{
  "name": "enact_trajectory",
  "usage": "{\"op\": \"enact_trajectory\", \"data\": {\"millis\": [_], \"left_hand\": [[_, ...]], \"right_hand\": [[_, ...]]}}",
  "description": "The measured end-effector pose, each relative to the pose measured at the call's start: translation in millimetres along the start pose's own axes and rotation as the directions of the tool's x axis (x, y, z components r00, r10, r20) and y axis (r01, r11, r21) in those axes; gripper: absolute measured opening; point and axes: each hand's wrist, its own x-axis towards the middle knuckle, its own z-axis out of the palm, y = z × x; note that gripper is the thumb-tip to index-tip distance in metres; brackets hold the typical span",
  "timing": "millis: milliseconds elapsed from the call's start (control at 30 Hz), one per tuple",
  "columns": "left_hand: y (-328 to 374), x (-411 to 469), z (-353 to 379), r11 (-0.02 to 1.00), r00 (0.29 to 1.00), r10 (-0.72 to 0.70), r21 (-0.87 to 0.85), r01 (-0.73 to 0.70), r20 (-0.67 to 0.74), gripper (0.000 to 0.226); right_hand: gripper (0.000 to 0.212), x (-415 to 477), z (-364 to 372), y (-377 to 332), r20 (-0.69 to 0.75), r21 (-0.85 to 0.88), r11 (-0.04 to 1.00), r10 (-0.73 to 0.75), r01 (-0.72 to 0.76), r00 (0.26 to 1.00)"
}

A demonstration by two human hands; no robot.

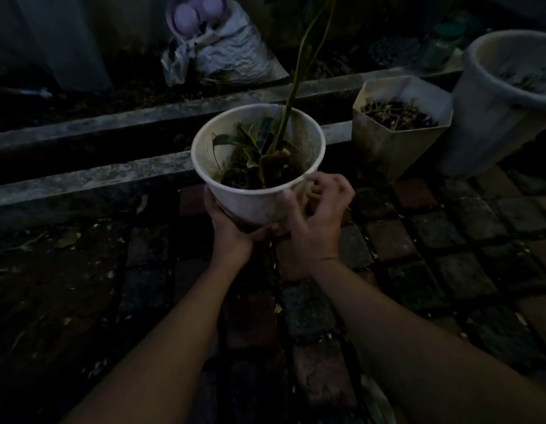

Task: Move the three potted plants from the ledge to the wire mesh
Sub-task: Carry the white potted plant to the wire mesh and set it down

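My left hand (232,231) cups the round white pot (256,166) from beneath, my right hand (311,218) grips its near-right side, tall stem upright, just off the ledge (112,175) edge.

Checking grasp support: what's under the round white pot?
The left hand cups the base of the round white pot; the right hand grips its side. The pot's underside is covered.
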Motion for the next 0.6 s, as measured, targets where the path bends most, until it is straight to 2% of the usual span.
{"op": "enact_trajectory", "data": {"millis": [33, 100, 200, 333, 467, 600], "left_hand": [[-2.2, 2.6, -1.1, 1.0, 1.0, 0.002, 0.016, -0.002, -0.006, 0.153], [-4.3, 9.0, -4.3, 0.999, 1.0, 0.002, 0.045, -0.003, 0.014, 0.152], [-4.6, 18.5, -8.6, 0.998, 0.998, 0.005, 0.06, -0.008, 0.055, 0.153], [-9.0, 23.0, -8.2, 1.0, 0.997, 0.01, 0.028, -0.012, 0.07, 0.154], [-9.7, 21.4, -3.4, 1.0, 0.999, -0.025, 0.01, 0.024, 0.043, 0.164], [-13.7, 21.0, -0.3, 1.0, 0.999, 0.004, -0.012, -0.004, 0.036, 0.167]], "right_hand": [[0.049, 2.2, -3.8, 5.0, -0.003, 0.091, 0.99, 0.112, -0.111, 0.994], [0.07, 8.7, -9.4, 14.5, 0.112, 0.209, 0.941, 0.247, -0.266, 0.963], [0.093, 20.6, -13.1, 32.7, 0.266, 0.166, 0.932, 0.273, -0.322, 0.925], [0.117, 27.6, -13.0, 53.7, 0.359, 0.11, 0.926, 0.303, -0.362, 0.883], [0.119, 26.6, -12.0, 69.9, 0.481, 0.143, 0.905, 0.291, -0.401, 0.827], [0.128, 30.4, -8.9, 82.2, 0.547, 0.081, 0.894, 0.331, -0.441, 0.769]]}}
